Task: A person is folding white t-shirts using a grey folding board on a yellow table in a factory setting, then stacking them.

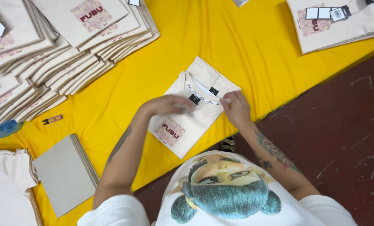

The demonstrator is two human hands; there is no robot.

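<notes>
Folded cream shirt [187,121] sits dead centre on the yellow cloth [254,46]. Left hand [168,104] lies flat on it at 9 o'clock, right hand [237,108] pinches the collar at 3. Looks light, floppy, so probably grab by the folded edges.

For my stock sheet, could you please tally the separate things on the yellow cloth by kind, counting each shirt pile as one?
Folded shirt under both hands: 1
Shirt piles: 3
Grey boards stack: 1
Pink snips: 1
Total: 6
</notes>
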